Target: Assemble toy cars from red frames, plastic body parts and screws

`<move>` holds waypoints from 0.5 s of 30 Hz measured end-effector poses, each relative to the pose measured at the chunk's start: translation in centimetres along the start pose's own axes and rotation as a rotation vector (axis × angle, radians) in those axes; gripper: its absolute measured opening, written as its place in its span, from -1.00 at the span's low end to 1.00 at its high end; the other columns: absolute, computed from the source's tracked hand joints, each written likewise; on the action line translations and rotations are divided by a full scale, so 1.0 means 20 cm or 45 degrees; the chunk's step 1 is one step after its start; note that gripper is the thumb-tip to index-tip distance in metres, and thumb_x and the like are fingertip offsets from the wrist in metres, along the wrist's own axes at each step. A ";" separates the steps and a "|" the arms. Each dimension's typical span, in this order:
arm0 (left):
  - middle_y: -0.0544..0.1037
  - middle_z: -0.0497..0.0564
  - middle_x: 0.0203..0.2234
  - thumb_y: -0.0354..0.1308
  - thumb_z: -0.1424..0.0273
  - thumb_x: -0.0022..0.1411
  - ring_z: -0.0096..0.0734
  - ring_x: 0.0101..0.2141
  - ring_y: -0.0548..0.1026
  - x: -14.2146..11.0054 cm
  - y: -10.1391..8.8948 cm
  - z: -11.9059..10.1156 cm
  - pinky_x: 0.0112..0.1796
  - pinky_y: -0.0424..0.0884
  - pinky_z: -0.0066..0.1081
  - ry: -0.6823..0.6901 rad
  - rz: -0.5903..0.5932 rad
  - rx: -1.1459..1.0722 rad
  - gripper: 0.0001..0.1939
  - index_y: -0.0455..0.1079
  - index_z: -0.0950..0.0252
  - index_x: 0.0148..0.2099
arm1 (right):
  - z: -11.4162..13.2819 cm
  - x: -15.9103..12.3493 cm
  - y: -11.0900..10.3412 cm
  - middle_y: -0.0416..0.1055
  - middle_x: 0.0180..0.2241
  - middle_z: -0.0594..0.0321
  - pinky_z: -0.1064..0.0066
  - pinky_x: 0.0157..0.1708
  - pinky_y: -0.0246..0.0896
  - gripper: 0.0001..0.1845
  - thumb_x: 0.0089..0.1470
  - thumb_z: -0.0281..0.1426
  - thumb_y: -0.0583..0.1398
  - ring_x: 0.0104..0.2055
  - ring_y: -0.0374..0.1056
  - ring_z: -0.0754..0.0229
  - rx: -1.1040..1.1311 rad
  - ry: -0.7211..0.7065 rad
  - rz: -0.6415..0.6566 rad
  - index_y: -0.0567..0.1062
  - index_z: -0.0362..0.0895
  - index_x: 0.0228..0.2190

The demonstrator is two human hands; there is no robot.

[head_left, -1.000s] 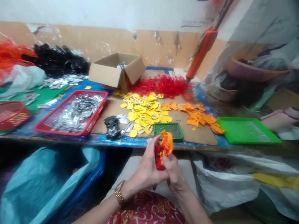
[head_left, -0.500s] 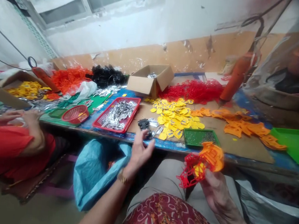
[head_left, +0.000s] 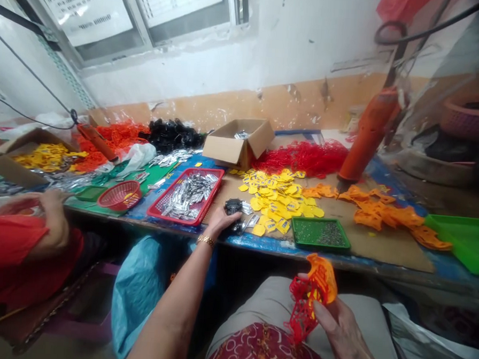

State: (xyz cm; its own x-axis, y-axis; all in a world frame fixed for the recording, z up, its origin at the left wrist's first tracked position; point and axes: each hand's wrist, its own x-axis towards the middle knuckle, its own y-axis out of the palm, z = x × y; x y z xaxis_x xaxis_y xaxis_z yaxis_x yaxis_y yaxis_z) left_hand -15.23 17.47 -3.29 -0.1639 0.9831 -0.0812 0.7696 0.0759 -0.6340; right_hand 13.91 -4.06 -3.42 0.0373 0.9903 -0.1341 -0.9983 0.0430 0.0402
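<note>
Your gear: gold link bracelet (head_left: 206, 241) sits just above your left hand (head_left: 223, 220), narrow band, small shiny links. Red top (head_left: 264, 352) has orange and pale curly swirls, soft printed fabric. Beige trousers (head_left: 257, 298) are plain, matte cloth, no markings visible. Your forearms (head_left: 172, 310) are bare as far as the view shows. No other jewellery visible on that arm.
</note>
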 end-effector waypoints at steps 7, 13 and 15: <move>0.52 0.07 -0.13 0.18 0.28 0.33 -0.27 -0.18 0.52 -0.02 0.01 -0.01 -0.16 0.51 -0.18 -0.045 0.054 -0.221 -0.73 0.42 0.35 -0.03 | 0.03 -0.04 0.05 0.54 -0.06 0.02 0.15 0.10 0.32 -0.47 0.06 0.00 0.21 0.01 0.45 -0.09 0.010 0.009 0.061 0.55 -0.11 -0.08; 0.53 -0.03 -0.25 0.47 0.29 -0.07 -0.37 -0.28 0.52 -0.18 -0.07 -0.08 -0.21 0.49 -0.32 0.025 -0.191 -0.792 -0.46 0.35 0.32 -0.07 | 0.00 -0.02 0.05 0.54 -0.07 0.01 0.15 0.07 0.32 -0.44 0.04 -0.01 0.25 -0.01 0.46 -0.07 0.109 0.040 0.026 0.51 -0.12 -0.03; 0.55 -0.04 -0.26 0.49 0.20 -0.20 -0.36 -0.31 0.54 -0.27 -0.07 -0.13 -0.22 0.51 -0.32 0.025 -0.138 -1.030 -0.33 0.34 0.29 -0.06 | -0.01 0.00 0.02 0.53 -0.04 0.00 0.14 0.02 0.37 -0.39 0.05 -0.02 0.25 -0.03 0.47 -0.07 0.239 0.079 0.022 0.46 -0.11 0.03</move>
State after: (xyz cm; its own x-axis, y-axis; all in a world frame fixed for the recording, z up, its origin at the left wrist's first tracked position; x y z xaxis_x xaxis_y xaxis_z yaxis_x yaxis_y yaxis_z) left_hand -13.80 12.44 -0.09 -0.2577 0.9657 -0.0329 0.9589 0.2598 0.1145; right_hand 13.45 -4.10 -3.58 0.0120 0.9813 -0.1921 -0.9725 0.0561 0.2259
